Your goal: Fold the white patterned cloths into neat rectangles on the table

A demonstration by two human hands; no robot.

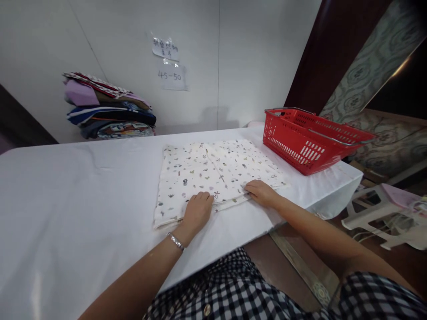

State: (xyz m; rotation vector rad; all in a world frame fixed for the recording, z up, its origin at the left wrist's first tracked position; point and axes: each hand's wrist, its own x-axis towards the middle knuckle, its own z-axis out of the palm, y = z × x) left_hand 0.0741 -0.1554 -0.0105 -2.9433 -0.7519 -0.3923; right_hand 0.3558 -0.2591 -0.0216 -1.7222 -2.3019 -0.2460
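A cream cloth point(213, 171) printed with small leaves and bugs lies folded flat on the white table point(73, 195). My left hand point(197, 210), with a silver bracelet on the wrist, rests palm down on the cloth's near edge. My right hand point(262, 192) lies on the same near edge further right, fingers curled at the fold. Whether either hand pinches the fabric is unclear; both press on it.
A red plastic shopping basket point(308, 138) with metal handles stands at the table's right end. A stack of folded fabrics point(108, 109) sits at the back left against the wall. Two paper notes point(170, 66) hang on the wall. A white plastic stool point(383, 211) stands on the floor at right.
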